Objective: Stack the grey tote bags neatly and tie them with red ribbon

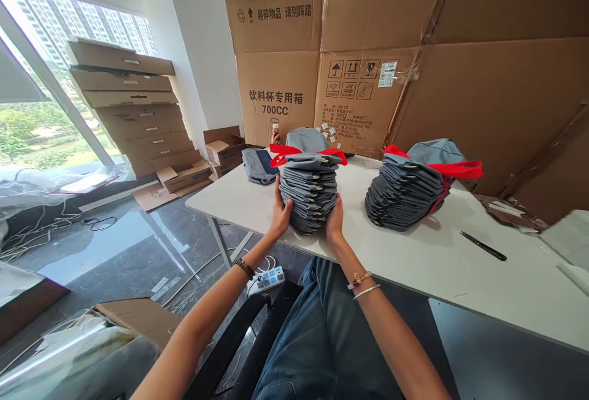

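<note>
A tall stack of folded grey fabric pieces (309, 194), tied with a red ribbon, stands at the near edge of the white table (414, 253). My left hand (280, 213) presses against its left side and my right hand (335, 221) against its right side, fingers curled round the lower layers. A second grey stack (407, 188) with a red ribbon leans to the right of it. A single folded grey piece (258, 165) lies at the table's far left corner.
Large flattened cardboard boxes (368, 62) stand behind the table. A black pen (483, 246) lies at the right. A small bottle (275, 132) stands by the boxes. Flat cartons (133, 111) lean by the window. A power strip (270, 277) and cables lie on the floor.
</note>
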Demonstrator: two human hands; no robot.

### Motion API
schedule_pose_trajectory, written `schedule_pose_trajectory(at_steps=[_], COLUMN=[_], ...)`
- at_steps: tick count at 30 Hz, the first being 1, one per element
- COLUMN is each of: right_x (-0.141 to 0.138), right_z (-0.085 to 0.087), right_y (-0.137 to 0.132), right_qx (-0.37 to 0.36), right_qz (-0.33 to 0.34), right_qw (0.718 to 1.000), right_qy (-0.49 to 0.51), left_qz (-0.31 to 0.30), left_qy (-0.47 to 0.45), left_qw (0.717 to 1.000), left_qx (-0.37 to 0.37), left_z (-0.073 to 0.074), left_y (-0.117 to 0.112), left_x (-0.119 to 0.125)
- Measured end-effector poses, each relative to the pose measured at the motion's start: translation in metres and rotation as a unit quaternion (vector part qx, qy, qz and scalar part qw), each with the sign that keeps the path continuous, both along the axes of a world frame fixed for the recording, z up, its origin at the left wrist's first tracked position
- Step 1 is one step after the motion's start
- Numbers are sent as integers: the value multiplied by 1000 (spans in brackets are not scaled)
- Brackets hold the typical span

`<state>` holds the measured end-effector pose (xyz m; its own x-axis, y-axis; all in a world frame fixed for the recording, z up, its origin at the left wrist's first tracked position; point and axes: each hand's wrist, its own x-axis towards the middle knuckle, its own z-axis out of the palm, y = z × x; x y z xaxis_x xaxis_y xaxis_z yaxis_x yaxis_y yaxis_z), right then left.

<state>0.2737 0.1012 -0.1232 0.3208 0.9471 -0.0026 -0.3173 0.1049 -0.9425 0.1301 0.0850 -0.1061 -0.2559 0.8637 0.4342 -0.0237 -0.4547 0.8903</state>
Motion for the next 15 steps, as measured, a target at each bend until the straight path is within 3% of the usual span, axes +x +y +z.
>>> schedule_pose_trajectory(at_steps=[4,8,15], right_x=[-16,-18,-23], right_z=[-7,-4,-2], right_y=[-3,-10,-17], right_qx=[1,-31,-78], right_qz=[-57,-76,-135], right_qw=[996,988,972], right_qy=[-67,-133,-174], left_qz=[-20,-9,115], left_qy=[14,27,15], left_qw=[999,999,993], left_qx=[43,37,0], left_z=[-13,-16,-21], left_y=[8,10,8], left_x=[-7,-10,13])
